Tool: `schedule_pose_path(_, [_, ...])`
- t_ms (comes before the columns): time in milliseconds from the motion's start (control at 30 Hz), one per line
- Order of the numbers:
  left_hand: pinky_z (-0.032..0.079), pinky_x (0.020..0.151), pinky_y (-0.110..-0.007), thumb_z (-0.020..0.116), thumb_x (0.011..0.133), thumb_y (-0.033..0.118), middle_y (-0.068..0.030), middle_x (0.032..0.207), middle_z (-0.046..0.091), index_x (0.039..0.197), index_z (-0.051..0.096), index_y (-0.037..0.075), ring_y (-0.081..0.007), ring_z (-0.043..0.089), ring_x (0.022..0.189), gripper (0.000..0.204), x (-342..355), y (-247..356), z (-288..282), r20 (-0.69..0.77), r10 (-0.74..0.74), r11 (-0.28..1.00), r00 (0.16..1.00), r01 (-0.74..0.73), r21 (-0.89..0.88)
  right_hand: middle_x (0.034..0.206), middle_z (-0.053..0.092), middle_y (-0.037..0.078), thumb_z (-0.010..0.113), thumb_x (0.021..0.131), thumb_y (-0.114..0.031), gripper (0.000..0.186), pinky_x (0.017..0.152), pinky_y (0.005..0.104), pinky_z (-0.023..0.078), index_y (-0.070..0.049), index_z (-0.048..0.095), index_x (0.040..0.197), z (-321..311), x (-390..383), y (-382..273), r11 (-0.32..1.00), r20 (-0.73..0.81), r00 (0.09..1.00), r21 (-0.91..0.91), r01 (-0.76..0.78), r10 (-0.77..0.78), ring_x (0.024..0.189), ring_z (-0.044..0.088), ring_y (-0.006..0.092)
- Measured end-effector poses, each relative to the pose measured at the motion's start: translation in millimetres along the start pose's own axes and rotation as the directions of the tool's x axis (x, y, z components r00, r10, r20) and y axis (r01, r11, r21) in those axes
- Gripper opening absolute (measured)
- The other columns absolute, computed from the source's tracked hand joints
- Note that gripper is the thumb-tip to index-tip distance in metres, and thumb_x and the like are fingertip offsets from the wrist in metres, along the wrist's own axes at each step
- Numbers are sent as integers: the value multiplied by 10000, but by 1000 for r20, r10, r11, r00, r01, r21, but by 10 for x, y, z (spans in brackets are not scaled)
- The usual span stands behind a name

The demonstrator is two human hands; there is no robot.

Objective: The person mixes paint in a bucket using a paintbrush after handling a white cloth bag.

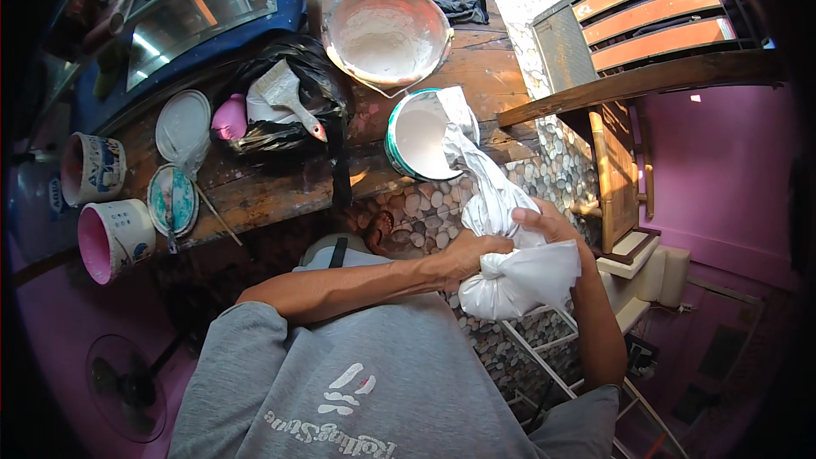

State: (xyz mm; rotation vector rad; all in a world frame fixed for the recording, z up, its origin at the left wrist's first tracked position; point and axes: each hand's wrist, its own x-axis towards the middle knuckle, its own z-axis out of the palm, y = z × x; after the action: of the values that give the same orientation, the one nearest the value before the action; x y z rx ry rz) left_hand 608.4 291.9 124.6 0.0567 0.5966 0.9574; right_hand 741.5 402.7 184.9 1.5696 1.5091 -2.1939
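"White plastic bag point(491, 204), left hand point(473, 258) and right hand point(548, 223) both clenched around its middle!"

"And its far end?"

"Lying over the rim of the teal bucket point(393, 144) on the desk point(486, 64)!"

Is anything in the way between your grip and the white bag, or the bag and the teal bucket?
Nothing visible. The left grip and right grip both hold the white plastic bag; its far end overlaps the teal bucket in this view.
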Motion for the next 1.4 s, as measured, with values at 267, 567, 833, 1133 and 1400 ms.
schedule_pose_path(267, [536,750,-334,562,862,296,-101,985,641,1104,560,14,-200,653,831,371,-92,-66,-88,195,-211,951,958,248,-187,912,636,31,675,780,-106,363,657,230,464,9,580,1111,245,56,96,999,-87,995,6,47,-47,728,572,88])
schedule_pose_path(567, [535,704,-313,602,831,247,-77,947,646,1042,594,17,-168,643,774,312,-147,114,-136,196,-318,944,927,330,-28,1140,593,110,668,753,-100,580,840,293,484,35,458,1276,207,124,140,970,-41,999,243,18,-8,976,599,169])
schedule_pose_path(833, [536,626,-286,643,798,219,-84,898,648,953,602,-51,-146,640,681,314,-153,149,-194,131,-356,934,925,346,88,1095,605,122,728,779,-196,601,805,292,512,33,448,1258,352,215,-162,964,-21,983,201,-175,182,959,607,160])
schedule_pose_path(1133, [487,589,-254,625,794,275,-79,874,636,912,631,-21,-146,613,688,319,15,35,-260,276,-172,862,946,8,507,884,665,95,753,697,-83,382,735,265,505,35,608,1031,387,359,-122,973,-110,971,-65,-220,212,789,634,136])
schedule_pose_path(1400, [537,696,-249,546,905,182,-53,947,649,1070,614,15,-118,641,792,244,27,7,-243,362,-391,905,846,425,-18,903,655,63,715,692,-70,376,733,291,483,33,613,1039,263,430,16,976,-117,988,-180,-124,104,788,618,152])
